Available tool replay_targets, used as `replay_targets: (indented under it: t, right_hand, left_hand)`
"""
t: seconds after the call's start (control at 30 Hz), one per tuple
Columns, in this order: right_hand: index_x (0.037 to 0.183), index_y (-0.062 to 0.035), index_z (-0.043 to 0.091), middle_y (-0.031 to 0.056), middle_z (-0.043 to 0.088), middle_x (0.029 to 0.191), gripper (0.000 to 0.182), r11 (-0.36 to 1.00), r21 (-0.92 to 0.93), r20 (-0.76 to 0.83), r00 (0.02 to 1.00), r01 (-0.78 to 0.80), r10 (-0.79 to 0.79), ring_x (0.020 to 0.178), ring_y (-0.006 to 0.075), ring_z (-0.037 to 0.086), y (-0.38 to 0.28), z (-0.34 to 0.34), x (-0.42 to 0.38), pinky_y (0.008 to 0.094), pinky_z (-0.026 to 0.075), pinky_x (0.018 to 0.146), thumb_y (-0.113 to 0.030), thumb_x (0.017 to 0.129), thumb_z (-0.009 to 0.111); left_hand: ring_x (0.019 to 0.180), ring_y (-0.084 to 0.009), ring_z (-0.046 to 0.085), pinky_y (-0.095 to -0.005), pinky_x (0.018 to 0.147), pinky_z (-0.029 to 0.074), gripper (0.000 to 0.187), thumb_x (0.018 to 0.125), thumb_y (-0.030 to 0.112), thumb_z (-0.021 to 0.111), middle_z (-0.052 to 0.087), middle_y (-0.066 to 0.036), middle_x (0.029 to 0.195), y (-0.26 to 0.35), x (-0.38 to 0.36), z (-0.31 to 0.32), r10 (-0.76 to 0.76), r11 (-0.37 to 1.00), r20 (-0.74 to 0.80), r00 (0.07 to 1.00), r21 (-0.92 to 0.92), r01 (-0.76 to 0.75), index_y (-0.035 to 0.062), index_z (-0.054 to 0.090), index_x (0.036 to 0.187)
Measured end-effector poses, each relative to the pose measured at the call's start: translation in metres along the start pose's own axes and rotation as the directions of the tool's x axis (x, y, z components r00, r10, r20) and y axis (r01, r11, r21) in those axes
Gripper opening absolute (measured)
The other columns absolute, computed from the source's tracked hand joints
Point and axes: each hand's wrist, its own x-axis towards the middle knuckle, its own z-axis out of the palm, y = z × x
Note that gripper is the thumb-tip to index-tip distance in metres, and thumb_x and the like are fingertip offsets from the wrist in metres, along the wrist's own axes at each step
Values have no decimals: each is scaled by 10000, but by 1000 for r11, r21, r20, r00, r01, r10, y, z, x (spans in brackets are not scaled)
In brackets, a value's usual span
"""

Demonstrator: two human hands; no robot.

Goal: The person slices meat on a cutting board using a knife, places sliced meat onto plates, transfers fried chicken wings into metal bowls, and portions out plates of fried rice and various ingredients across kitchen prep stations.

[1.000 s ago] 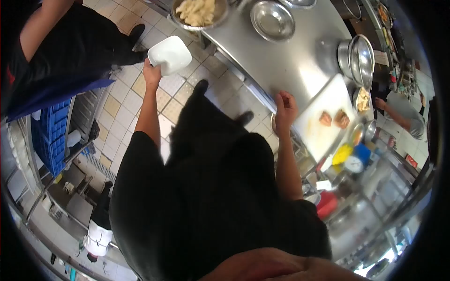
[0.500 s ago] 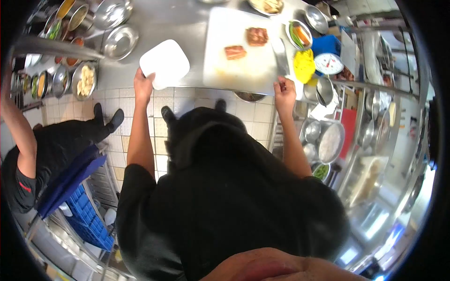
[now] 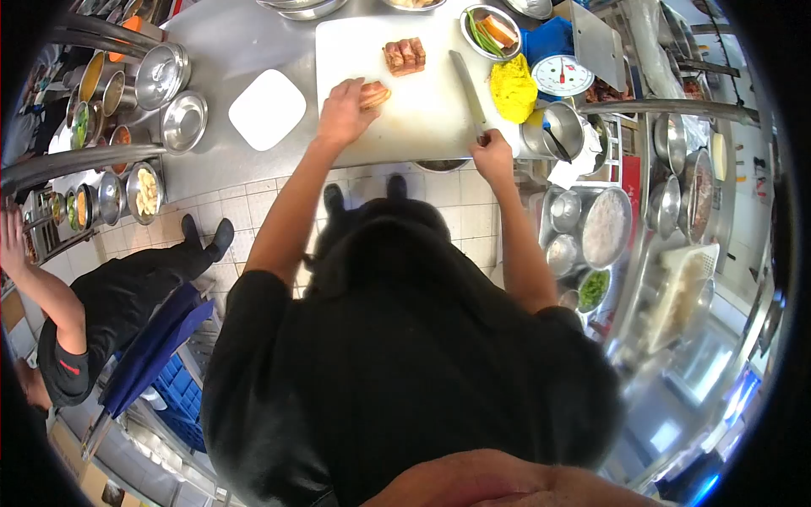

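A small steel bowl [image 3: 492, 29] holds cut vegetables beside the white cutting board [image 3: 422, 110] on the steel counter [image 3: 228, 42]. The left hand [image 3: 345, 110] grasps a meat piece [image 3: 374, 94]; the right hand [image 3: 490, 154] clenches the knife [image 3: 469, 89] handle.

We can read no text, label or brand here. The kitchen scale [image 3: 562, 76] beside the cutting board [image 3: 422, 110] has a round dial with marks around its edge, but its numbers are too small and blurred for us to make out.
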Motion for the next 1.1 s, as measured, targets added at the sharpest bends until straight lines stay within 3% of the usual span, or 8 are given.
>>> replay_targets:
  t: [0.07,0.17,0.3,0.37,0.57,0.77,0.87,1.1]
  right_hand:
    - [974,38,558,174,574,649,254,976,179,22,992,-126,125,639,313,620,4,-10,-17,397,511,623,-133,791,601]
    - [901,-9,511,43,491,588,186,852,485,165,978,-195,130,436,114,483,-10,-22,-67,296,402,391,-186,888,566]
    - [1076,-27,544,4,467,612,260,734,546,473,872,-403,127,470,79,441,4,0,-101,255,381,428,-245,934,552]
    - [1183,15,512,42,508,657,376,929,302,254,957,-214,138,594,116,481,-15,2,-108,304,408,553,-288,960,516]
    - [1182,13,571,79,525,655,438,896,422,372,928,-138,-32,599,128,509,-87,3,-83,297,441,586,-358,1001,421]
    - [1172,7,575,239,626,789,438,935,355,369,919,-6,-135,737,340,627,-111,31,-65,394,479,720,-359,1003,406]
    - [1176,-4,573,286,629,895,445,970,241,408,910,-36,-68,859,445,619,-116,18,-71,447,467,788,-370,1005,387]
    - [1128,-14,590,300,616,893,431,958,227,263,936,177,-235,904,483,587,-109,82,-36,492,463,773,-376,998,393]
  left_hand:
    - [1113,-300,532,-416,961,394,518,709,216,779,601,-103,1174,0,6,19,-6,999,36,999,40,4,83,595,1174]
    - [1086,-293,535,-421,952,385,554,683,207,772,588,-111,1154,3,-6,16,-40,999,95,995,-25,42,78,575,1184]
    - [1085,-309,530,-422,935,396,580,645,202,808,574,-118,1154,9,-35,9,68,993,-2,998,-95,-68,76,568,1158]
    - [1072,-319,536,-420,920,409,555,634,183,824,575,-134,1145,10,-43,8,88,983,-149,985,-147,-110,62,575,1116]
    - [1067,-332,527,-416,886,417,469,644,128,787,560,-144,1116,-1,-50,5,163,967,-122,979,-175,-183,48,571,1052]
    - [1006,-287,544,-423,852,397,342,679,141,720,564,-96,1027,-1,-43,5,189,969,-143,971,-131,-208,89,594,993]
    - [1000,-287,545,-429,845,392,309,691,142,706,564,-87,998,-2,-42,7,142,979,-99,985,-135,-154,99,600,978]
    - [1004,-297,552,-431,857,403,297,700,141,721,570,-88,998,-3,-45,14,108,963,-111,988,-235,-132,90,607,969]
